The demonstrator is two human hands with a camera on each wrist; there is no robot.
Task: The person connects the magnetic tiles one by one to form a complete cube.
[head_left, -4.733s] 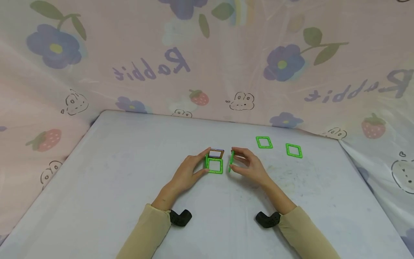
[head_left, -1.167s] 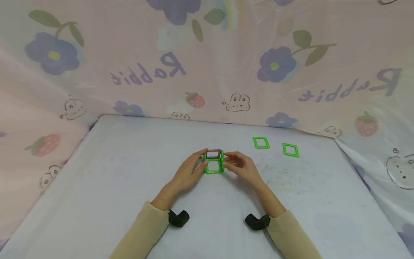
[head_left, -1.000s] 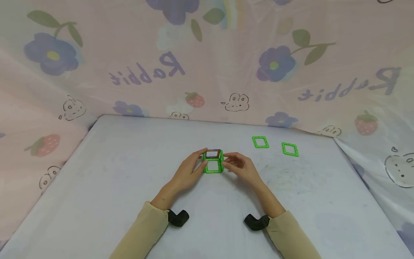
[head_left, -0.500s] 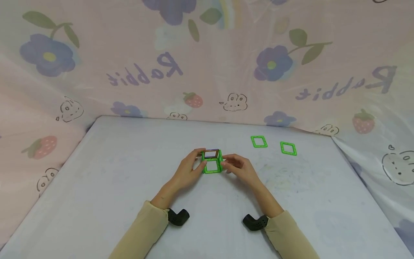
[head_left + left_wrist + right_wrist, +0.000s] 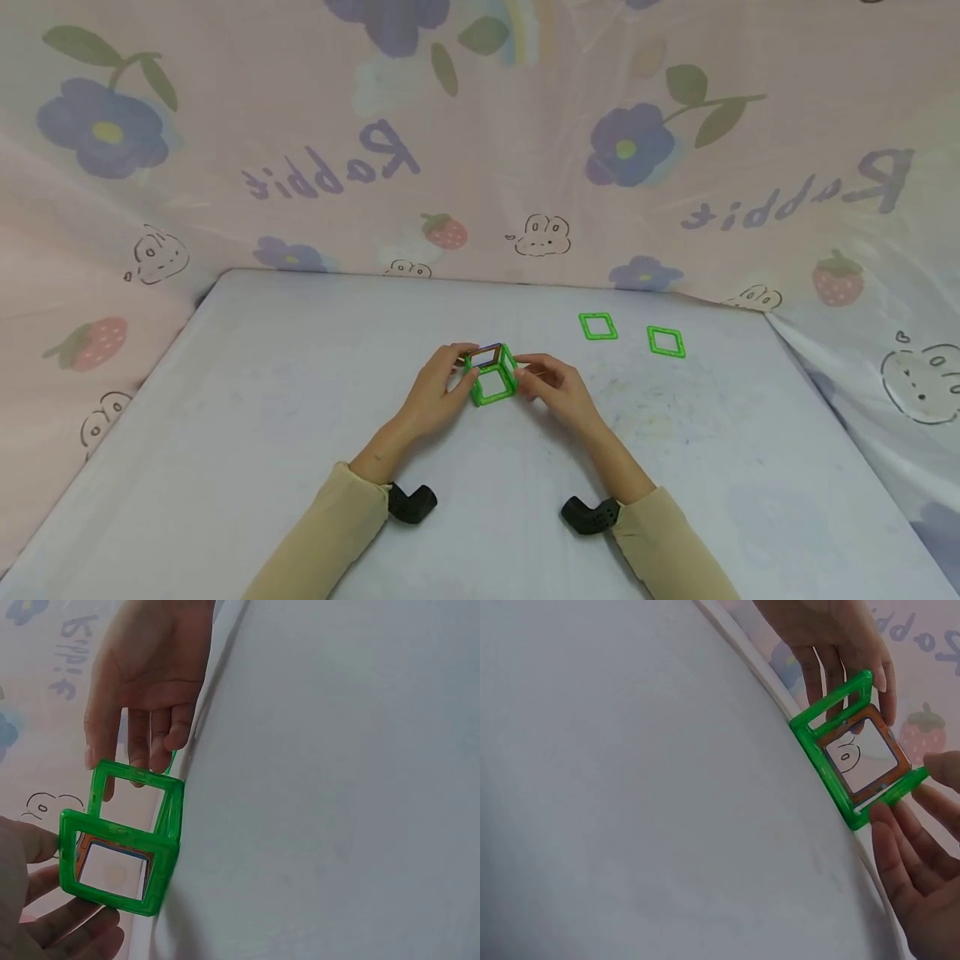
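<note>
A partly built box of square magnetic tiles [image 5: 495, 400] sits between my hands at mid-table, turned slightly. Its bottom and two side tiles are green; a brown-and-purple tile [image 5: 894, 742] stands at the back. The side facing me and the top are open. My left hand [image 5: 435, 392] holds the left green side tile [image 5: 159, 881], thumb toward the front edge and fingers behind. With thumb and fingers my right hand [image 5: 558, 390] pinches the right green side tile [image 5: 889, 796]. In both wrist views the tiles touch along their edges.
Two loose green square tiles, one nearer [image 5: 602, 337] and one farther right [image 5: 667, 355], lie flat toward the back right of the white table [image 5: 300, 375]. Printed cloth [image 5: 480, 179] hangs behind and at the sides. Black devices [image 5: 414, 505] jut from both wrists.
The right hand's green tile, held apart at first, now stands against the right side of the bottom tile. Most recently the box has turned slightly counterclockwise between both hands.
</note>
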